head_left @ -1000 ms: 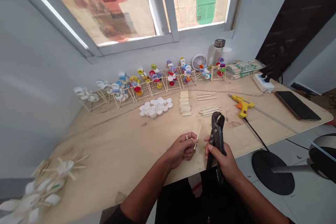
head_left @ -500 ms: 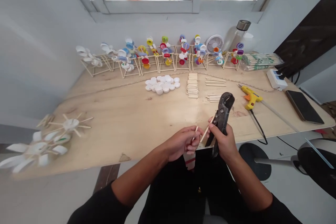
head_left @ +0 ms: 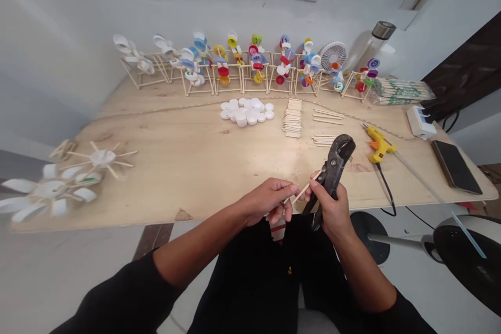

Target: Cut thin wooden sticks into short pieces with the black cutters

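Just then, a thin wooden craft stick (head_left: 303,193) was swung to a slant between the hands, its far end carried up to the curved jaws of heavy steel cutting pliers (head_left: 332,164), having been held clear of them a second earlier. Whether it was seated in the jaws could not be told. Its near end was pinched by the left hand (head_left: 268,201), with the fingers curled and partly hidden, while the pliers' handles were wrapped tightly in the right hand (head_left: 332,206). Beyond, on a plywood tabletop (head_left: 156,188), loose sticks (head_left: 293,117) were stacked beside white bottle caps (head_left: 246,112), and a yellow glue gun (head_left: 379,144) was laid to the right. Stick frames set with colored caps (head_left: 235,65) were lined along the far wall.
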The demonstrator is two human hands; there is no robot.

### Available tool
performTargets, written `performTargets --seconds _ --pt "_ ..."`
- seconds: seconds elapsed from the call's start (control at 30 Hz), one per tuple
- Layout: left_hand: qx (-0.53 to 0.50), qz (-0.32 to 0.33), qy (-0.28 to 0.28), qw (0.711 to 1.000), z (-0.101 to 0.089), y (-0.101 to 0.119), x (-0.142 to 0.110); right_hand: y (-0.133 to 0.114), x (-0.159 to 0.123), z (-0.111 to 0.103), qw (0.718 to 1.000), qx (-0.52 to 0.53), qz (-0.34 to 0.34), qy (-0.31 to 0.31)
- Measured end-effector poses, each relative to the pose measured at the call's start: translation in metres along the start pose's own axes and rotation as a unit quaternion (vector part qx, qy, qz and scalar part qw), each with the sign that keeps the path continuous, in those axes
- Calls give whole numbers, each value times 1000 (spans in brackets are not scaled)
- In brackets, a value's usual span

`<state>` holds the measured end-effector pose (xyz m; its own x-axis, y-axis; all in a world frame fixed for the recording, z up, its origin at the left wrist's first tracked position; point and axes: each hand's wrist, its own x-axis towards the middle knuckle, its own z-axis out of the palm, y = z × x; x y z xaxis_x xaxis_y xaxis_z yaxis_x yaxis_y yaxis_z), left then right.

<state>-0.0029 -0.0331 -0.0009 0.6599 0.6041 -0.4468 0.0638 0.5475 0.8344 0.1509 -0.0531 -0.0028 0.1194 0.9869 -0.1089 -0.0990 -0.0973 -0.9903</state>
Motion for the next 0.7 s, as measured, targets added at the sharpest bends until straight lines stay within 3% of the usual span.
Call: performTargets --seconds 0.7 --pt "39 17 -7 999 5 6 9 6 -4 5 998 54 17 24"
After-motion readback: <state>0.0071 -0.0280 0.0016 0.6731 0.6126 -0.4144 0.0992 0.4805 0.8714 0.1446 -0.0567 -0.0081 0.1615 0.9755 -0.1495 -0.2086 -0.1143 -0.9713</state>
